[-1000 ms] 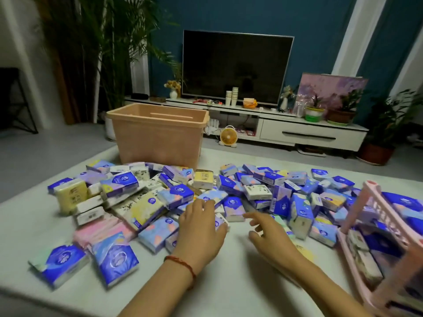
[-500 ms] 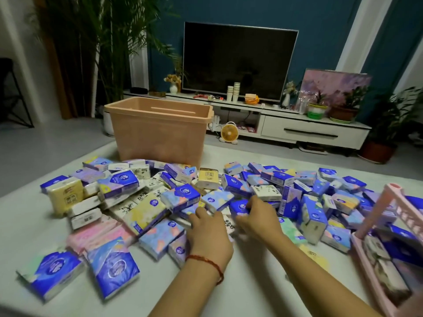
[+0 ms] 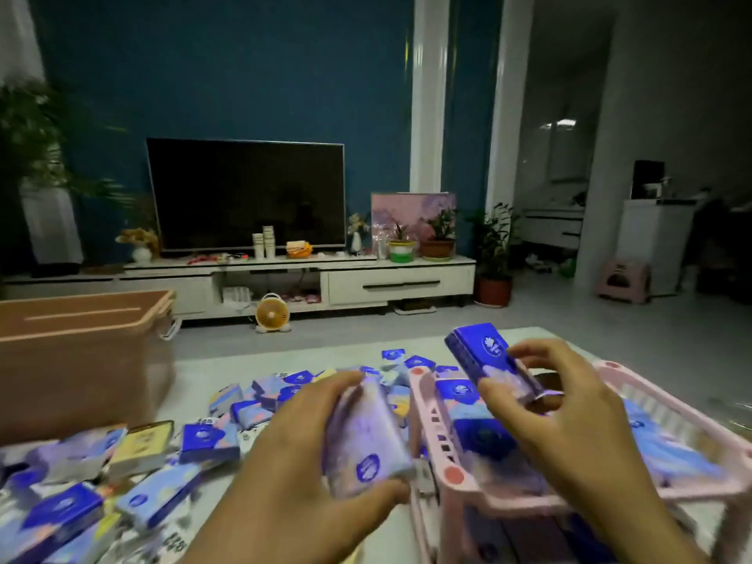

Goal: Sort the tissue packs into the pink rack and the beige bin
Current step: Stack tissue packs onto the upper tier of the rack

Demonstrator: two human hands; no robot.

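My left fingers clasp a lilac pack beside the pink rack, my right fingers a blue pack above it, where several lie sorted, while many wait unsorted on the worktop near the beige bin.

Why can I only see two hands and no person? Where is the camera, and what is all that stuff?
The camera sits on the person's head and looks down, so you see only their own hands. There is just this one view. The left hand grips a pale purple pack. The right hand pinches a dark blue pack above the pink rack, which already has packs inside. Many more tissue packs lie in a heap on the table. The beige bin stands at the far left.
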